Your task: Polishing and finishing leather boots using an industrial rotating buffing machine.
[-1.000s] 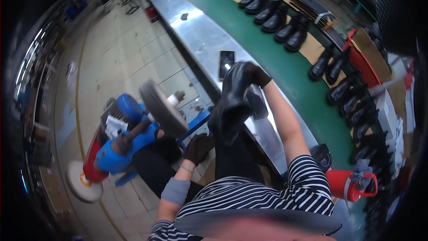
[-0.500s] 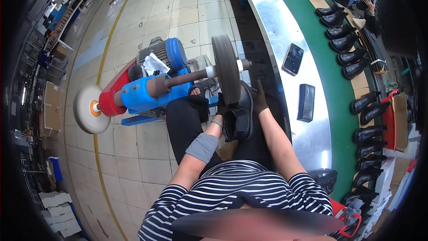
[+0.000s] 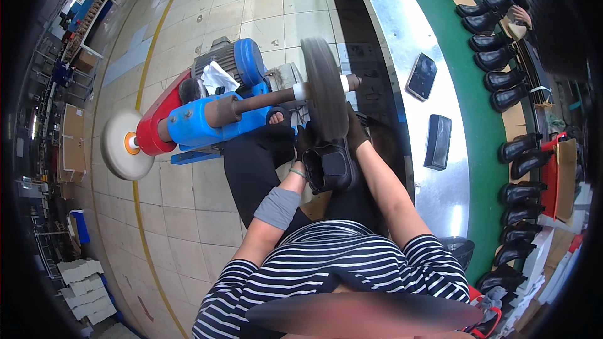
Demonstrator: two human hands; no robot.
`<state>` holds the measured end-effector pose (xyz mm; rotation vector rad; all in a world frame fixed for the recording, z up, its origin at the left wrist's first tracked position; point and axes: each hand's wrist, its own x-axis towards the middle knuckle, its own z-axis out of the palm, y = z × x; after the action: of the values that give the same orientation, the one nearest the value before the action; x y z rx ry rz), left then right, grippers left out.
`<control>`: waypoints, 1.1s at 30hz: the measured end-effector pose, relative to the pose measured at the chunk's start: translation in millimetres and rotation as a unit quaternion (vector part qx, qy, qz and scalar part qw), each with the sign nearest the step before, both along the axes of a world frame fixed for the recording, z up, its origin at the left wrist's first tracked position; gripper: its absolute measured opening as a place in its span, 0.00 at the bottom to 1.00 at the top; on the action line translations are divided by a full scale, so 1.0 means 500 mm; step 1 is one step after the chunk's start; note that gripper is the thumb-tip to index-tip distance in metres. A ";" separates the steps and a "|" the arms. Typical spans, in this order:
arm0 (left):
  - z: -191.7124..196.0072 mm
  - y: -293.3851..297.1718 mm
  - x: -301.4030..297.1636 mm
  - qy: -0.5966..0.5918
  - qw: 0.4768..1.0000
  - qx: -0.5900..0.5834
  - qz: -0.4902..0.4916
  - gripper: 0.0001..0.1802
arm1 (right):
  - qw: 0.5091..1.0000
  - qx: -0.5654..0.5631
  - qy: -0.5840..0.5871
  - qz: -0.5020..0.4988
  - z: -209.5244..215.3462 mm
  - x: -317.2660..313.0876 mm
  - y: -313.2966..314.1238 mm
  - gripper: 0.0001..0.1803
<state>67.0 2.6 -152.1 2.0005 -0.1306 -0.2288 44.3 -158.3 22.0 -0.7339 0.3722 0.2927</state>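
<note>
A black ankle boot point(image 3: 335, 168) is held below the lower edge of a dark buffing wheel point(image 3: 325, 91), its opening and heel end turned toward me. The wheel hides the boot's front part, so whether they touch cannot be made out. My left hand point(image 3: 303, 144), in a dark glove, is closed on the boot's left side. On the right side my right hand point(image 3: 357, 130), also gloved, grips the boot, with its fingers partly behind the wheel. The wheel sits on the shaft of a blue and red polishing machine point(image 3: 207, 119) with a motor point(image 3: 229, 63).
A pale wheel point(image 3: 127, 145) is at the machine's left end. On the metal table point(image 3: 411, 31) to my right lie a phone point(image 3: 421, 76) and a black block point(image 3: 438, 142). Beyond it, several black boots point(image 3: 496, 58) line a green conveyor point(image 3: 468, 100). Another person's hand point(image 3: 521, 17) shows at far right.
Both hands have shifted left and brought the boot from the wheel's right side to under it, turning it more heel-on to me. The other person's hand has moved lower.
</note>
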 end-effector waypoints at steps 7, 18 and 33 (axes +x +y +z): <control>-0.011 -0.074 -0.060 -0.015 0.996 -0.079 0.028 0.26 | 0.962 0.260 -0.026 0.079 -0.058 -0.044 -0.095 0.48; 0.095 -0.073 -0.023 -0.105 0.993 -0.041 -0.024 0.22 | 0.951 0.292 -0.102 0.027 -0.034 0.000 -0.076 0.44; 0.064 -0.020 -0.030 0.168 0.887 -0.428 0.052 0.19 | 0.994 0.069 -0.061 0.061 -0.044 0.060 0.000 0.47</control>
<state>51.9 -7.3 -120.2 1.0609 0.0920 -0.3688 74.3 -158.4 -0.1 -0.6368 0.1890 0.3834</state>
